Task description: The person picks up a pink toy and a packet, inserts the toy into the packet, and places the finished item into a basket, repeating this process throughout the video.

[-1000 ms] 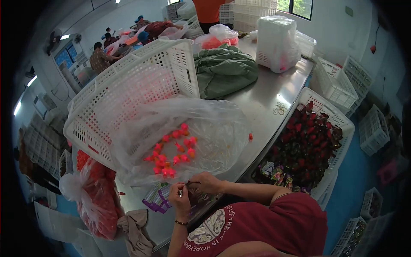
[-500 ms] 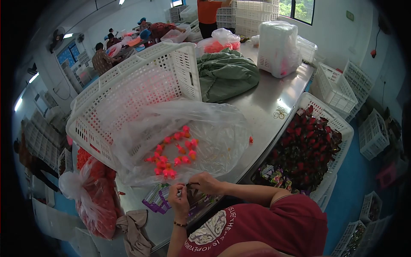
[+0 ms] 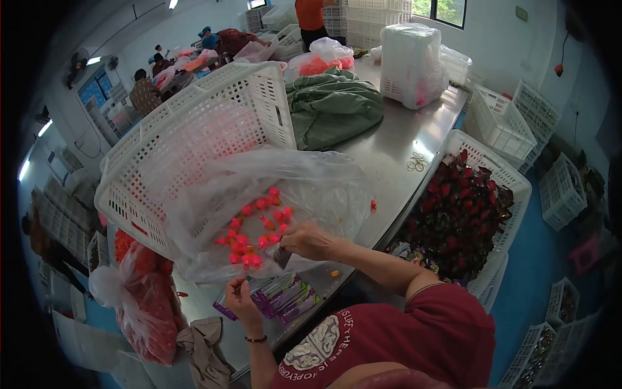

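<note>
My right hand is closed on a small dark packet at the lower edge of a clear plastic bag. Just left of that packet, several bright pink pieces with orange parts lie on the spread bag. My left hand is lower down, its thumb and fingertips pinched together; what is between them, if anything, is too small to make out. Purple and green printed wrappers lie on the metal table right beside it.
A tilted white basket stands behind the bag. At right, another basket holds dark red wrapped pieces. Green cloth, rubber bands and a wrapped stack are on the table. Other people work farther back.
My hands have moved apart. The right one has risen toward the pink pieces with the dark packet, while the left has shifted left and down, uncovering more of the purple wrappers.
</note>
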The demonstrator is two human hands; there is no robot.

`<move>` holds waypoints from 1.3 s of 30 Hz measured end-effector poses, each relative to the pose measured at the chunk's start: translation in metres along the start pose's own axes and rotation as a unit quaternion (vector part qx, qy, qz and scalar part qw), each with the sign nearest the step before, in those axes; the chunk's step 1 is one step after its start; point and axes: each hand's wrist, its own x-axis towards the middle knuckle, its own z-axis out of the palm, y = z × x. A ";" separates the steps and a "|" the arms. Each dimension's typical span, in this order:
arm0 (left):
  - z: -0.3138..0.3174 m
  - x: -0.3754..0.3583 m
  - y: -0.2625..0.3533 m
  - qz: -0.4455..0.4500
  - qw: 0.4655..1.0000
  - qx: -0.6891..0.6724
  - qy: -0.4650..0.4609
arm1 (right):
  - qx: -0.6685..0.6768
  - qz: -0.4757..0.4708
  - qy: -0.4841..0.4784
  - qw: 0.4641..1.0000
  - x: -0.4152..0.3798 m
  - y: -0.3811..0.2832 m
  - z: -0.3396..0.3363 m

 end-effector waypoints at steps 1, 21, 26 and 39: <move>0.004 0.004 0.004 0.003 1.000 -0.001 0.002 | -0.002 0.032 0.006 0.999 -0.003 -0.001 0.003; 0.031 -0.011 0.001 -0.227 0.944 -0.083 -0.224 | 0.260 0.168 -0.099 0.946 -0.017 -0.028 0.017; 0.031 -0.016 -0.009 -0.181 0.960 -0.041 -0.211 | 0.324 0.177 -0.111 0.923 -0.016 -0.025 0.021; 0.030 -0.023 -0.021 -0.255 0.935 -0.086 -0.232 | 0.188 -0.092 0.137 0.968 0.042 -0.075 -0.067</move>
